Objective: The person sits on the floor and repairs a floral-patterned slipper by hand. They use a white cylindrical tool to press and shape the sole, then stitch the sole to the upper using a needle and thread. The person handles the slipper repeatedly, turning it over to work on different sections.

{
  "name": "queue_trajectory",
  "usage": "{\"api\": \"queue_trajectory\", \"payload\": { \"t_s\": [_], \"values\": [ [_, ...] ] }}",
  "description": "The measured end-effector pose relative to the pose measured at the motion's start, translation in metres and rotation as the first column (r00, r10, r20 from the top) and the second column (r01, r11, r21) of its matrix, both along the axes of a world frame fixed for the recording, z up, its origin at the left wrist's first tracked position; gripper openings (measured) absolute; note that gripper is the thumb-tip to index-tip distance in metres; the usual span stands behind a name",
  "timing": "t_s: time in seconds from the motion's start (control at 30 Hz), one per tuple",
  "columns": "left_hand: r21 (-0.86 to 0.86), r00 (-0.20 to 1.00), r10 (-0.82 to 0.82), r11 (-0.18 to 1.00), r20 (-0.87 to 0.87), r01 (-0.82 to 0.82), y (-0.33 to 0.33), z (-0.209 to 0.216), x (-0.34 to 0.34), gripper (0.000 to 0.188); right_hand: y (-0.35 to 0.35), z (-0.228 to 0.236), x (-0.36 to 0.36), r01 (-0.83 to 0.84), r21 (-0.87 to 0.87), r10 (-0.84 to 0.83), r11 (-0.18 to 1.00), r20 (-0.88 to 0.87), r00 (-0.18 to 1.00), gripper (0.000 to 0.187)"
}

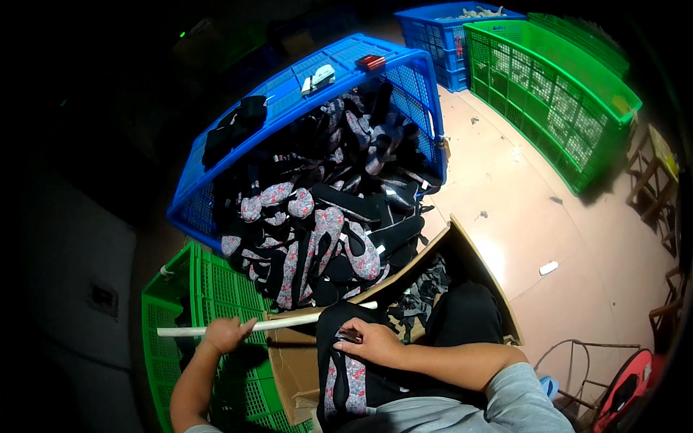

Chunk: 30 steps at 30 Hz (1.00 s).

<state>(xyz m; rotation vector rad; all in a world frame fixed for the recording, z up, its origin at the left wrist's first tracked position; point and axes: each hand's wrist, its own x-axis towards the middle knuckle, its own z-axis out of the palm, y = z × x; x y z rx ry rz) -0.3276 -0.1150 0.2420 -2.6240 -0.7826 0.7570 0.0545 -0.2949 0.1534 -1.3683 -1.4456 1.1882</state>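
My left hand is closed around a long, thin white stick. The stick runs rightward from beyond my fist to above my left knee. On my lap lies a black fabric piece with grey-and-red floral panels. My right hand has its fingers closed at the upper end of this piece. Something small and dark shows at those fingertips, too small to name. Beyond my knees, a heap of similar black and floral fabric pieces spills from a blue plastic crate tipped on its side.
A cardboard box with dark scraps stands around my knees. Green crates are at the left. Another green crate and a blue crate stand far right. A white object lies on the floor, left of a red-seated stool.
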Motion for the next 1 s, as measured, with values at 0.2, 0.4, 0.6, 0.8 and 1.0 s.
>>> {"api": "queue_trajectory", "payload": {
  "t_s": [0.2,0.4,0.6,0.8,1.0],
  "values": [
    [0.180,0.957,-0.157,0.977,0.242,0.115,0.027,0.023,0.047,0.044,-0.005,0.000,0.005,0.023,-0.019,-0.023,1.000,-0.032,0.999,0.050],
    [0.190,0.868,0.025,0.972,0.496,-0.137,0.073,-0.008,0.161,0.053,-0.001,-0.001,0.007,0.028,-0.027,-0.030,0.999,-0.066,0.997,0.049],
    [-0.310,0.640,0.524,0.851,0.562,-0.424,0.112,-0.068,0.306,0.053,0.002,-0.006,0.006,0.018,-0.076,-0.023,0.997,-0.068,0.997,0.050],
    [-0.450,0.548,0.648,0.761,0.529,-0.467,0.167,-0.131,0.373,0.051,0.011,-0.014,0.012,0.041,-0.161,-0.057,0.986,-0.093,0.994,0.051],
    [-0.489,0.512,0.690,0.724,0.512,-0.487,0.163,-0.177,0.384,0.058,0.017,-0.012,0.026,0.015,-0.272,-0.062,0.962,-0.163,0.985,0.056]
  ]
}}
